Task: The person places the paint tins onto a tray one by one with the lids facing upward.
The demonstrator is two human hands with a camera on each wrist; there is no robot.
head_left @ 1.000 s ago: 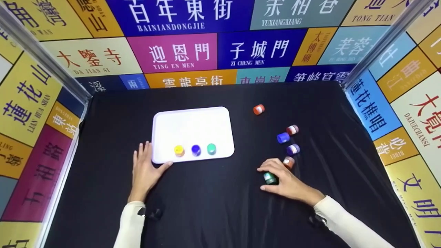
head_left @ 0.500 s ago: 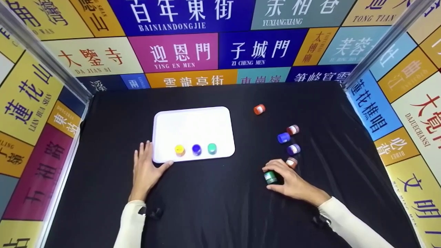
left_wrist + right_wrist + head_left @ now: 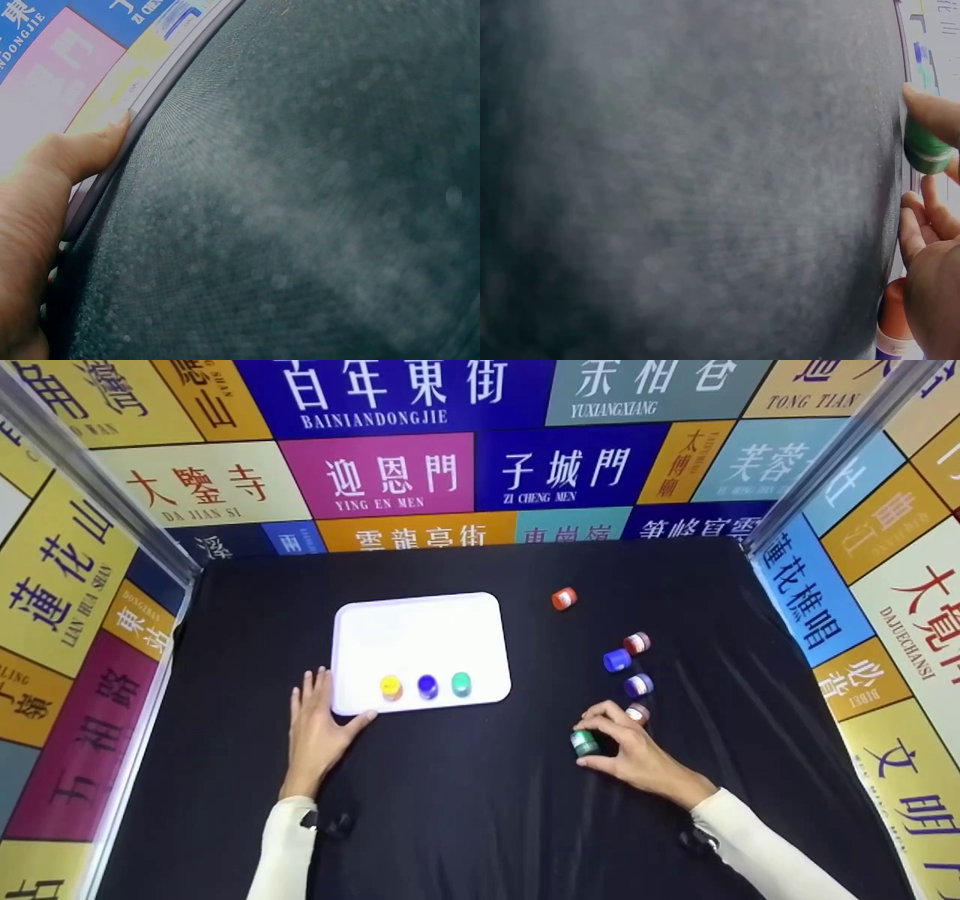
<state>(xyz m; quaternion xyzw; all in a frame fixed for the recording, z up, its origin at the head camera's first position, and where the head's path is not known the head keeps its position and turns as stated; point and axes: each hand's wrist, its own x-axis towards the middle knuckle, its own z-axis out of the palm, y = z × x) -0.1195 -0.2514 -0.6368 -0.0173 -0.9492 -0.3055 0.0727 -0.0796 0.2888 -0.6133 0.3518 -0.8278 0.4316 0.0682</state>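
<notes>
My left hand rests at the near left corner of a white tray, its fingers straight along the left side and its thumb on the front rim. On the tray, a yellow paint jar, a blue-violet jar and a light green jar stand in a row near the front. To the right of the tray, my right hand pinches a dark green paint jar between thumb and fingers, low over the black cloth. Just behind this hand lies a brownish-orange jar, partly hidden.
Beyond the right hand lie a dark violet jar, a blue jar and a dark red jar, close together. An orange-red jar lies farther back. Printed panels wall the black cloth at the back and sides.
My right hand has shifted slightly right, uncovering more of the dark green jar, which sits a little farther back and left. My left hand and the tray stay put.
</notes>
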